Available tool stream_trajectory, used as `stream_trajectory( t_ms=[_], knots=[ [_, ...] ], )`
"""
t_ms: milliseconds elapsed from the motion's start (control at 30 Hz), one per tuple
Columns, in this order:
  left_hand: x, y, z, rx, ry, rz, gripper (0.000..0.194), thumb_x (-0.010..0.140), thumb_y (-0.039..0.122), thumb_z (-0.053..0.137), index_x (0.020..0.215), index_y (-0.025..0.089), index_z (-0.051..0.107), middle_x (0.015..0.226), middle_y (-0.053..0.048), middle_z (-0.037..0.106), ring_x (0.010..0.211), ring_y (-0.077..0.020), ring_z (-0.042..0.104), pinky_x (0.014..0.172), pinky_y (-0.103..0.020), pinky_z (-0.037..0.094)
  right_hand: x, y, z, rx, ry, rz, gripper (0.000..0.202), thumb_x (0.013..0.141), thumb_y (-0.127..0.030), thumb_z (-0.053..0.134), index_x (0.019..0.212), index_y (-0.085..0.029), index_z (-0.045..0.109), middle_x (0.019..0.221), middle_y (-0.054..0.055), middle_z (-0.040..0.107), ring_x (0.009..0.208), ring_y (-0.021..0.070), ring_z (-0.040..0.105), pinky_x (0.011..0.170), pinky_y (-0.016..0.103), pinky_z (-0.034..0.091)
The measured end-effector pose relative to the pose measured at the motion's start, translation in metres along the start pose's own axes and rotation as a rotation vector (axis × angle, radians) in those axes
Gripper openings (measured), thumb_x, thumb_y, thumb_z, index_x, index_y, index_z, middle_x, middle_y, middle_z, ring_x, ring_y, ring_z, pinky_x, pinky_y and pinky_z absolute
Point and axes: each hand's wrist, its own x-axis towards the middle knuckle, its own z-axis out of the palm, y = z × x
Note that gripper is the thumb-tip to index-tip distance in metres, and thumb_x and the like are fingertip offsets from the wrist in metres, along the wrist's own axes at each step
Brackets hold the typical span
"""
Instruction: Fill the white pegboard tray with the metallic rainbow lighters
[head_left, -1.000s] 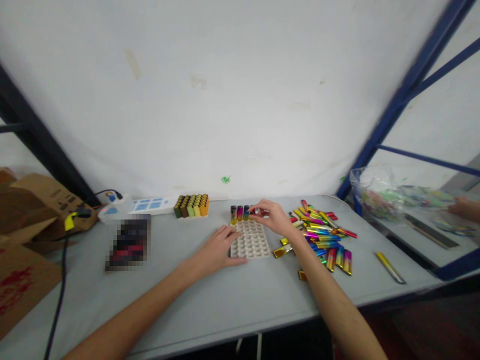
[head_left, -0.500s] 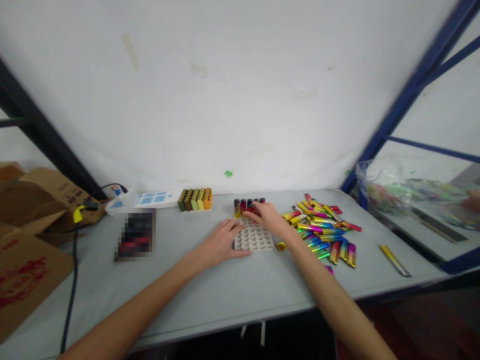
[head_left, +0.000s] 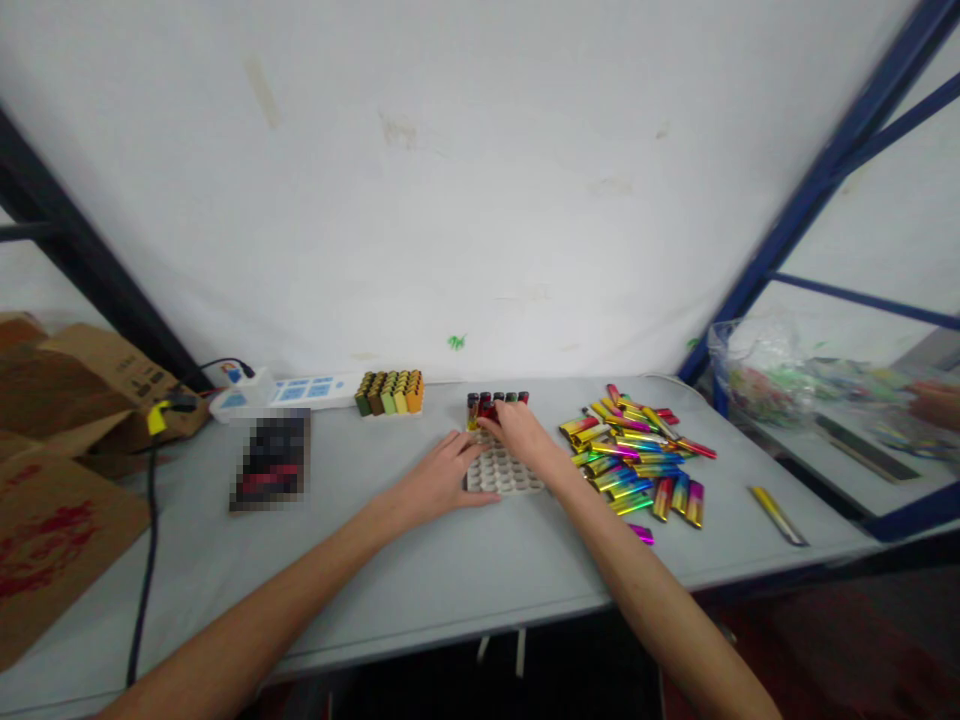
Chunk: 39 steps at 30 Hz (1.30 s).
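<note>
A white tray with rows of holes lies in the middle of the table. My left hand spans its left side, thumb along the front edge and fingers on the upper left part, holding it. Several dark-topped, lighter-like cases stand upright in the back row. My right hand reaches over the tray, its fingers closed on a red, shiny lighter case just in front of that row. The fingers partly hide this case, and whether it sits in a hole cannot be seen.
Right of the tray lies a loose pile of metallic coloured cases, with a single case farther right. Behind left stand a filled block of cases and a power strip. A blurred dark item and cardboard boxes are left.
My right hand has moved slightly left and down over the tray, with a red case at its fingers. My left hand keeps its place on the tray. The view has shifted slightly.
</note>
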Motion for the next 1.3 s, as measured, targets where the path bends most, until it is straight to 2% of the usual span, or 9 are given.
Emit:
stream_trajectory(
  t_ms=[200,433,533,700,867,967,1067,1167,1300],
  knots=[
    [0.001,0.001,0.000,0.023,-0.015,-0.007,0.062,0.081,0.056,0.079,0.126,0.017,0.062,0.124,-0.013,0.064,0.120,-0.0322,0.055,0.109,-0.046,0.045,-0.009,-0.018,0.001,-0.119,-0.005,0.069,0.031,0.105,-0.033,0.046,0.108,-0.011,0.066,0.103,0.022,0.073,0.093,0.0281,0.071,0.081,0.037,0.053],
    [0.000,0.001,-0.001,0.009,-0.007,-0.012,0.062,0.080,0.058,0.079,0.126,0.018,0.063,0.123,-0.012,0.064,0.117,-0.0318,0.056,0.108,-0.047,0.046,-0.016,-0.012,-0.014,-0.093,-0.002,0.126,0.032,0.105,-0.040,0.046,0.106,-0.014,0.066,0.102,0.019,0.073,0.094,0.0272,0.072,0.078,0.033,0.052],
    [0.001,0.001,-0.001,0.012,-0.008,-0.022,0.062,0.078,0.056,0.081,0.123,0.017,0.064,0.123,-0.013,0.063,0.118,-0.0323,0.056,0.108,-0.047,0.045,-0.018,-0.014,-0.021,-0.069,0.043,0.150,0.028,0.104,-0.042,0.050,0.110,-0.017,0.062,0.104,0.017,0.073,0.094,0.0259,0.071,0.077,0.032,0.051],
    [0.001,0.000,0.000,0.006,-0.025,-0.032,0.063,0.078,0.053,0.082,0.124,0.013,0.063,0.122,-0.015,0.062,0.118,-0.0329,0.057,0.109,-0.046,0.045,-0.022,-0.021,-0.024,0.006,0.111,0.083,0.027,0.103,-0.036,0.052,0.127,-0.022,0.051,0.113,0.013,0.073,0.097,0.0237,0.071,0.075,0.029,0.050],
    [0.000,-0.004,0.001,-0.017,-0.002,-0.025,0.061,0.079,0.056,0.080,0.124,0.018,0.064,0.122,-0.013,0.062,0.118,-0.0329,0.057,0.108,-0.047,0.046,-0.026,-0.019,-0.030,0.054,0.141,0.025,0.031,0.106,-0.038,0.045,0.133,-0.023,0.050,0.107,0.009,0.075,0.092,0.0222,0.072,0.073,0.029,0.049],
    [0.000,-0.006,0.003,-0.021,0.024,-0.017,0.061,0.080,0.058,0.079,0.125,0.019,0.064,0.121,-0.012,0.063,0.116,-0.0323,0.058,0.107,-0.048,0.047,-0.025,0.000,-0.041,0.087,0.251,0.046,0.034,0.106,-0.041,0.043,0.135,-0.024,0.051,0.101,0.006,0.076,0.087,0.0205,0.071,0.074,0.028,0.048],
    [-0.001,-0.008,0.004,-0.027,0.036,-0.012,0.064,0.079,0.058,0.079,0.127,0.019,0.063,0.123,-0.012,0.062,0.117,-0.0320,0.058,0.107,-0.048,0.047,-0.026,0.041,-0.052,0.066,0.291,0.133,0.028,0.105,-0.033,0.047,0.127,-0.021,0.059,0.095,0.006,0.076,0.087,0.0197,0.071,0.080,0.028,0.049],
    [-0.001,-0.008,0.004,-0.027,0.024,-0.022,0.065,0.079,0.057,0.080,0.127,0.017,0.063,0.124,-0.013,0.062,0.118,-0.0321,0.058,0.108,-0.048,0.048,-0.034,0.092,-0.055,-0.015,0.192,0.185,0.024,0.097,-0.021,0.058,0.117,-0.016,0.069,0.107,0.011,0.075,0.100,0.0214,0.069,0.094,0.031,0.049],
    [-0.002,-0.007,0.003,-0.029,0.013,-0.027,0.067,0.080,0.059,0.078,0.129,0.016,0.062,0.124,-0.013,0.062,0.119,-0.0320,0.057,0.109,-0.047,0.047,-0.046,0.138,-0.051,0.006,-0.082,0.154,0.026,0.093,-0.016,0.060,0.113,-0.017,0.076,0.120,0.012,0.074,0.114,0.0240,0.068,0.104,0.033,0.047]
  ],
)
